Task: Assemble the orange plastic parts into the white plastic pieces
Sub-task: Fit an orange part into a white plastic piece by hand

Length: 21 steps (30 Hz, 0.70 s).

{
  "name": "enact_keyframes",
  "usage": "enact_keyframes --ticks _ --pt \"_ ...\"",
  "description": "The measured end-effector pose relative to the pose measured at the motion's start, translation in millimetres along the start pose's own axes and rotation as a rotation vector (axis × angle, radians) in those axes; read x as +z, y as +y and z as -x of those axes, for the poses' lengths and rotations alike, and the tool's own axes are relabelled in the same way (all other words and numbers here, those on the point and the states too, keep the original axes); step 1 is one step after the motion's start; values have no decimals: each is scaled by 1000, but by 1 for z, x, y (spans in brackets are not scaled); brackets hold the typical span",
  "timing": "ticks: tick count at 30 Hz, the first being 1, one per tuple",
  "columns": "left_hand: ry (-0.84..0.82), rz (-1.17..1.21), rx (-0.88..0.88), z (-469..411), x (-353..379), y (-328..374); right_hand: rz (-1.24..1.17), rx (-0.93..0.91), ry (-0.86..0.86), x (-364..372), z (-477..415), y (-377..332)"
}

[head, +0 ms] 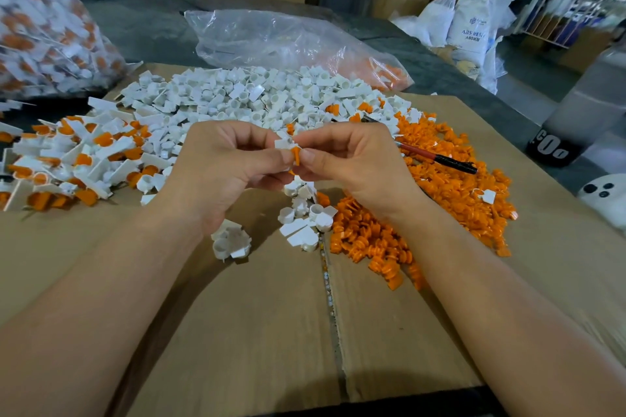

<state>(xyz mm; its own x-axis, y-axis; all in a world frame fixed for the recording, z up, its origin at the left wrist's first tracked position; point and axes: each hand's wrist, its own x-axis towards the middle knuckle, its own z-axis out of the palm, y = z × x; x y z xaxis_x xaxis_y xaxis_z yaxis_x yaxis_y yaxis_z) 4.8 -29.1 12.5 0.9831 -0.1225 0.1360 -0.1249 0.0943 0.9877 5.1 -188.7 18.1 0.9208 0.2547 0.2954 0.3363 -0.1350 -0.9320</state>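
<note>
Both hands meet above the cardboard, fingers curled and thumbs facing each other. The left hand pinches a white piece between thumb and forefinger, and the right hand pinches an orange part at its fingertips. The orange part sits upright in the narrow gap between the two thumbs, just under the white piece and touching it; whether it is seated inside cannot be told. Both grips are narrow and closed on their parts. Directly below the hands a few loose white pieces lie on the cardboard, with another small cluster near the left wrist. Behind the hands spreads the white pile; to the right lies the orange pile, reaching under the right wrist. On the left is a heap of joined pieces, white with orange showing. A red and black pen rests on the orange pile, just beyond the right hand. A clear bag lies behind the white pile
</note>
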Motion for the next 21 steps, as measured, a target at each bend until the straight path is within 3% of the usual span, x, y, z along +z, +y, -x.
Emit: enact_keyframes --ticks 21 --pt "-33 24 -164 -1 0 3 13 94 -26 -1 1 -2"
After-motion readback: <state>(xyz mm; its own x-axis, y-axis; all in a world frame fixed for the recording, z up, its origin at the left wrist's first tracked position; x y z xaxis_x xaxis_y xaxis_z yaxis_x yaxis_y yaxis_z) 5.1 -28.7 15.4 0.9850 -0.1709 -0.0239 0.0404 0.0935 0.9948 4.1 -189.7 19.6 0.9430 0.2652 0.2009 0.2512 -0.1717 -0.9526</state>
